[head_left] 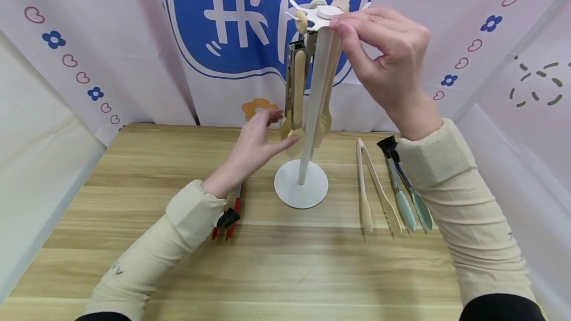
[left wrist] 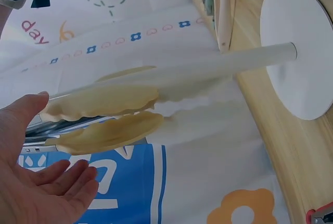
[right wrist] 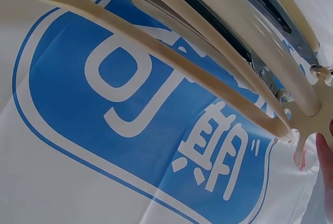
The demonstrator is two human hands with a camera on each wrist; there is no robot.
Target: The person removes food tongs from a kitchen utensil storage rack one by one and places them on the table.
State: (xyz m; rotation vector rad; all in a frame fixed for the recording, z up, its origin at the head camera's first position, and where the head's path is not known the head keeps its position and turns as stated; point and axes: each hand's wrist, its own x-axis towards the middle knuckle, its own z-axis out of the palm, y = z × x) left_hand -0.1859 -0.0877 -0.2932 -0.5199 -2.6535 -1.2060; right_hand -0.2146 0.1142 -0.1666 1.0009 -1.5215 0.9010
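A white stand with a round base (head_left: pixel 294 197), an upright pole (head_left: pixel 312 113) and a hooked top (head_left: pixel 329 12) stands on the table. My right hand (head_left: pixel 394 51) pinches the edge of the hooked top between thumb and finger. From the hooks hang metal tongs with beige handles (head_left: pixel 298 83) on the left, and long beige tongs (right wrist: pixel 182 67) on the other side of the pole. Beside the hanging metal tongs is my left hand (head_left: pixel 252 145), thumb and fingers spread apart. Their scalloped beige heads (left wrist: pixel 106 101) lie near its thumb; whether it touches them, I cannot tell.
Right of the stand, beige tongs (head_left: pixel 366 202) and teal-tipped tongs (head_left: pixel 405 207) lie on the wooden table (head_left: pixel 285 271). Red tongs (head_left: pixel 237 204) lie left of the base, partly hidden by my left sleeve. A printed cloth (head_left: pixel 147 53) hangs behind the table.
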